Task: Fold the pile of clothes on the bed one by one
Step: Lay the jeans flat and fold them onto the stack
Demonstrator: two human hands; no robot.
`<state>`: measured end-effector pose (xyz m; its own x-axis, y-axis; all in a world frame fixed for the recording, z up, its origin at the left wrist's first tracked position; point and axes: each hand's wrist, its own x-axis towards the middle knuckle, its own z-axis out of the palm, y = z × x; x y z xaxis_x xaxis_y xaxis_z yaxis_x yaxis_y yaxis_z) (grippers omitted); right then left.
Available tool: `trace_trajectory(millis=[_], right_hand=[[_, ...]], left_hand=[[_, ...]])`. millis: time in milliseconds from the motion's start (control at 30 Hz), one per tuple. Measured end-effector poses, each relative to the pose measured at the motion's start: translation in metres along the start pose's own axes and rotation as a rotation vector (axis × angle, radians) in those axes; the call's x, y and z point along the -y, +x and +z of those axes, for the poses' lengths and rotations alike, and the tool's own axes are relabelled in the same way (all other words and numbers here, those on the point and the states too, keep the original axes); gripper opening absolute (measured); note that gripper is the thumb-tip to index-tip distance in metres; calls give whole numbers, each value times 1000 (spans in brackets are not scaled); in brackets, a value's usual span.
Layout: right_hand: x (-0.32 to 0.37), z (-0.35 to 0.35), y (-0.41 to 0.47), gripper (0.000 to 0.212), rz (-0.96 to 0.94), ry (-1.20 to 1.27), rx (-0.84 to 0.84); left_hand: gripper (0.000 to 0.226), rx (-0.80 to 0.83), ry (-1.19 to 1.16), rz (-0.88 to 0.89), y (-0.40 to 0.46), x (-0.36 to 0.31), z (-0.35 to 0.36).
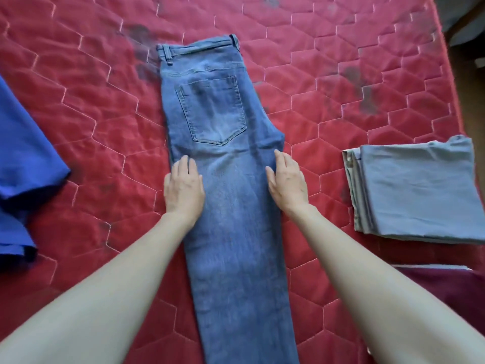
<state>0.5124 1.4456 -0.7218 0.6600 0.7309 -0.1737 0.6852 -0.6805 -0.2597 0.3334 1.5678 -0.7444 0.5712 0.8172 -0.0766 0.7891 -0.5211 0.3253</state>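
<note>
A pair of blue jeans [225, 179] lies flat on the red quilted mattress [86, 106], folded lengthwise with one leg over the other, back pocket up and the waistband at the far end from the hands. The left hand [183, 187] rests palm down on the left edge of the denim just below the pocket, fingers straight and close together, gripping nothing. The right hand [287, 182] lies flat on the opposite edge at the crotch seam, fingers also extended (both palms press, neither pinches). The legs run back between the forearms and out of view at the bottom. Out beyond the right hand sits a folded grey garment [417, 190], well apart, with a dark maroon cloth [446, 290] nearer the right elbow. Out beyond the left hand a bright blue garment [23, 158] lies loose. Bare mattress shows between each hand and these neighbours
</note>
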Motion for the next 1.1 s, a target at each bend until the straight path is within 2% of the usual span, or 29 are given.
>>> trace_trajectory(millis=[67, 133, 333, 433, 500, 633, 733, 833, 900, 967, 1033, 1100], right_hand=[[0, 12, 7, 55, 22, -11, -5], [1, 23, 7, 55, 42, -43, -47], [1, 52, -2, 50, 41, -42, -271], [1, 60, -3, 48, 51, -24, -326], [-1, 63, -3, 47, 45, -26, -347], [-2, 64, -2, 46, 25, -15, -367], [-2, 64, -3, 46, 27, -4, -375], [-2, 66, -3, 46, 20, -5, -388], [-3, 66, -3, 46, 15, -1, -396], [-3, 67, -3, 46, 18, 5, -397], [-4, 68, -3, 47, 13, 12, -409], [-5, 70, -2, 47, 3, 31, -421]], left_hand=[[43, -87, -82, -35, 6, 5, 0], [41, -142, -177, -143, 10, 8, -3], [30, -114, -534, -526, 22, 19, -13], [19, -151, -723, -569, 28, 26, -19], [13, -194, -732, -563, 30, 34, -21], [15, -160, -689, -637, 29, 37, -18], [29, -237, -492, -466, 28, 29, -20], [47, -287, -242, -88, 28, 12, -19], [49, -223, -119, 148, 30, -13, -8], [53, -95, -29, 288, 36, -42, 8], [55, 59, 91, 356, 47, -63, 29], [57, 106, 183, 329, 68, -70, 47]])
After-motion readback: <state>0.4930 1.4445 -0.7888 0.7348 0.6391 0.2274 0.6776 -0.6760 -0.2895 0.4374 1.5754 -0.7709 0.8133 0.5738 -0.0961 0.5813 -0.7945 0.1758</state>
